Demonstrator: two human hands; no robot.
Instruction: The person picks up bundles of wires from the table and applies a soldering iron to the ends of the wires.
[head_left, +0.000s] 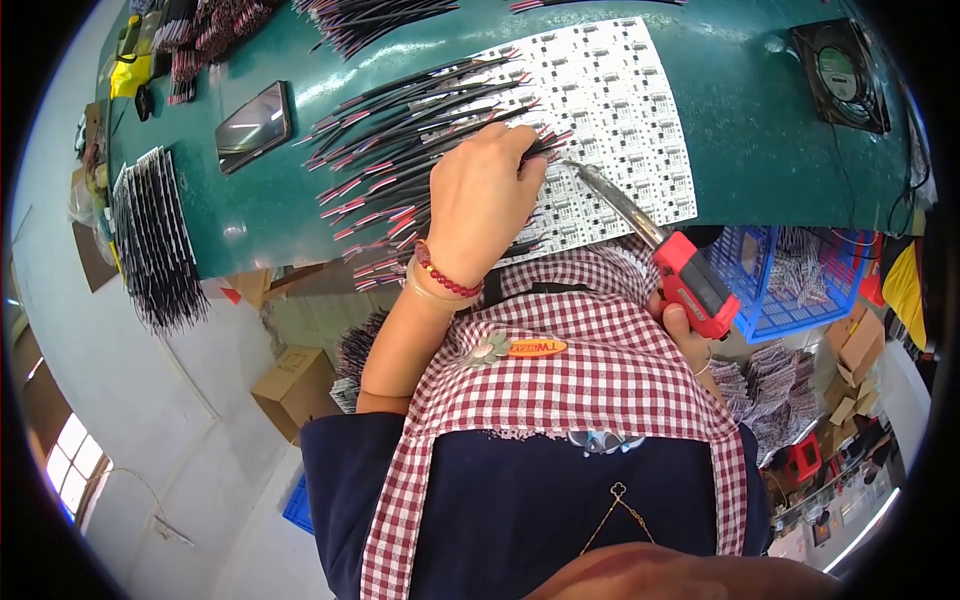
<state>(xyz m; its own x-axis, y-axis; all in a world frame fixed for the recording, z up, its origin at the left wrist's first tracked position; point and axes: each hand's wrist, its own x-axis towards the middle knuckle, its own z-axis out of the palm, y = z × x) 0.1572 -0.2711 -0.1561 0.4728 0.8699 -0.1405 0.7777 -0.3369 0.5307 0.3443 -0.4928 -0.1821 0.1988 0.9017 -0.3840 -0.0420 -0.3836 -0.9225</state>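
My left hand (484, 190), with a red bead bracelet at the wrist, is pinched shut on a black cable (546, 143) whose thin coloured wire ends point right. These ends lie over a white circuit board panel (640, 110) printed with repeated small circuits. My right hand (684, 328) grips a soldering iron (690, 280) by its red and black handle. The iron's metal tip reaches the panel just right of my left fingertips; whether it touches a wire is too small to tell. More black cables (390, 150) lie in rows across the panel's left part.
On the green table (740, 60) are a phone (254, 126), a small black fan (842, 76) and bundles of cables (375, 20). A cable bundle (158, 240) hangs over the left edge. Below stand a blue crate (790, 318) and a cardboard box (295, 385).
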